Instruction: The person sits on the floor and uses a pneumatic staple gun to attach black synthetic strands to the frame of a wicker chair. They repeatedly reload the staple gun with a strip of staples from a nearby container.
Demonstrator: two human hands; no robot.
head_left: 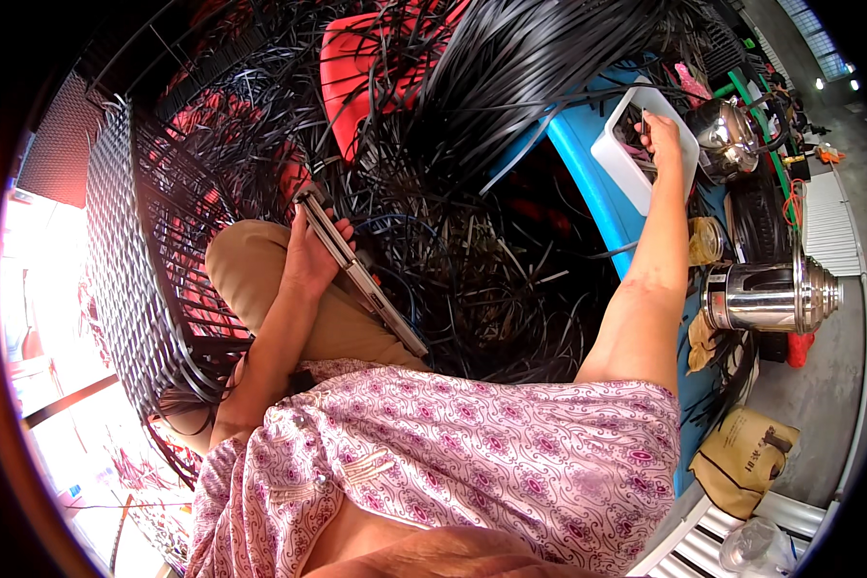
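My left hand (310, 252) is closed round a long, narrow metal tool (371, 294) that looks like a staple gun with its magazine strip. It slants over my bent knee, its far end near my belly. My right arm stretches out to the right, and my right hand (661, 140) is over a white plastic bin (632, 191). The fingers are pinched together; what they hold, if anything, is too small to name. Dark small items lie in the bin, partly covered by the hand. A woven grey-black frame (130, 241) stands against my left side.
Black plastic strips (539, 67) heap up ahead, over a red chair (349, 72). The bin sits on a blue surface (588, 164) with a metal kettle (727, 135), a jar (705, 241) and a steel canister (756, 297). A tan bag (742, 458) lies at lower right.
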